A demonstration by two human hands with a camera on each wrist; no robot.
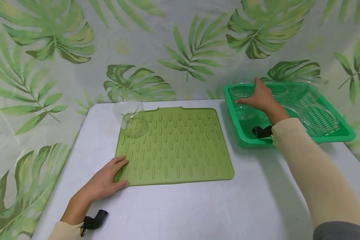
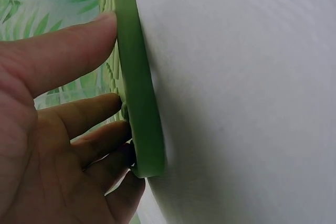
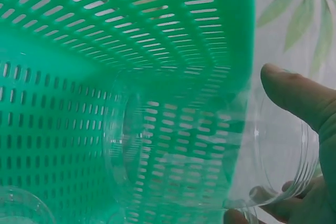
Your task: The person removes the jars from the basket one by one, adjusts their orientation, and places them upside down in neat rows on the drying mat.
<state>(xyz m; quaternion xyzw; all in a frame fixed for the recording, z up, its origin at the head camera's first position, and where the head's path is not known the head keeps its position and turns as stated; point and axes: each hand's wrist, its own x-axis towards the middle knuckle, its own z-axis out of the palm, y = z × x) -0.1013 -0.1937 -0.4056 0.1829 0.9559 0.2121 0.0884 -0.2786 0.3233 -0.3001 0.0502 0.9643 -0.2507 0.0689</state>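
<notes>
At the left of the table my left hand (image 1: 106, 176) rests on the front left corner of a green ribbed mat (image 1: 174, 150), its thumb and fingertips against the mat's edge. A clear glass cup (image 1: 135, 125) stands on the mat's back left corner. Over the back left of a green slotted basket (image 1: 240, 131), my right hand (image 1: 259, 96) holds a clear glass container (image 3: 178, 140) near its rim. In the right wrist view the thumb lies on one side of that rim, with fingertips on the other, partly seen through the glass.
More clear glassware lies in the basket, including a round piece (image 1: 319, 116) at its right and another (image 3: 21, 208) at the lower left of the right wrist view. A leaf-patterned cloth (image 1: 195, 43) hangs behind the white table (image 1: 198, 206).
</notes>
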